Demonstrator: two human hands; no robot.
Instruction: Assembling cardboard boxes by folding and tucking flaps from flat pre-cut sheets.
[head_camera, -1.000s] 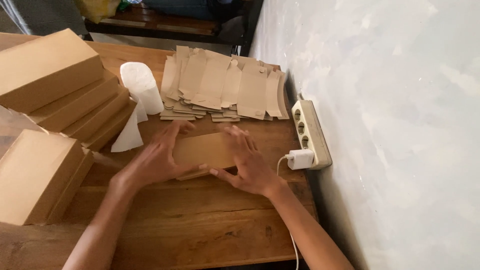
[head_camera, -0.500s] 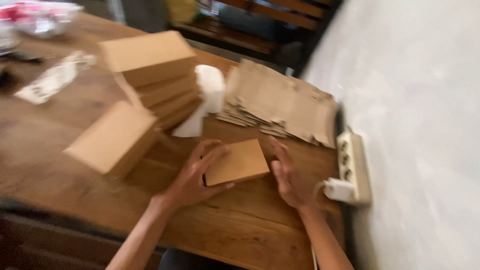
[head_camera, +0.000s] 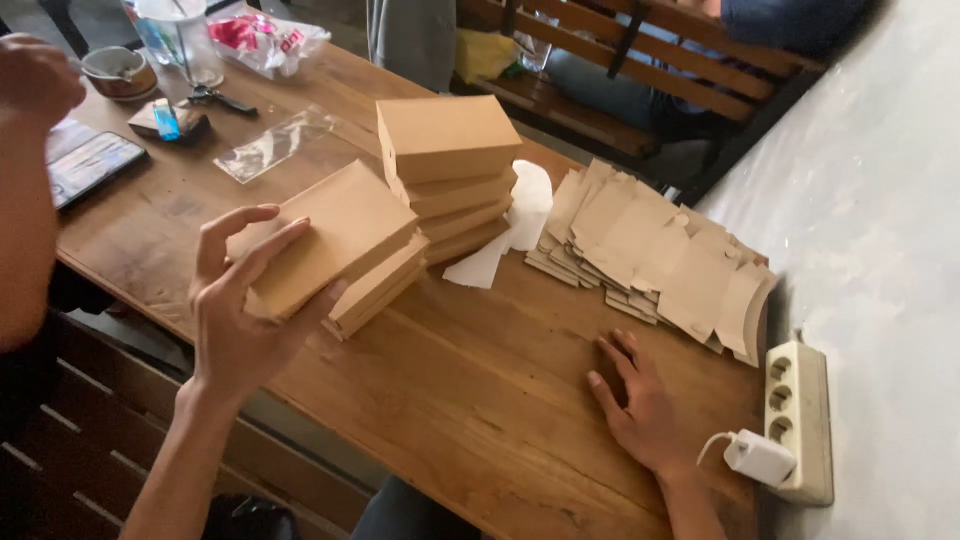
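Since half a second ago the folded brown box (head_camera: 320, 240) has left the spot between my two hands near the right end of the table (head_camera: 470, 400) and swung over to the left, where my left hand (head_camera: 240, 310) now carries it alone. My right hand (head_camera: 645, 405) has let go: it lies flat and empty, fingers spread, close to the near edge, just short of the white power strip (head_camera: 800, 420) and its plugged-in charger (head_camera: 760, 457).

My left hand grips the box from below and at its near side, thumb along the near edge, fingertips curled over the top. It hovers right at a low pile of finished boxes (head_camera: 385, 285) towards the left edge (touching or just above, I can't tell). To do this well, I judge, I should keep the box level, square its corners with the pile beneath and lower it without nudging the taller stack (head_camera: 445, 175) just beyond.

Farther off, the fanned flat blanks (head_camera: 650, 250) lie toward the far right corner, white paper (head_camera: 510, 235) between them and the tall stack.
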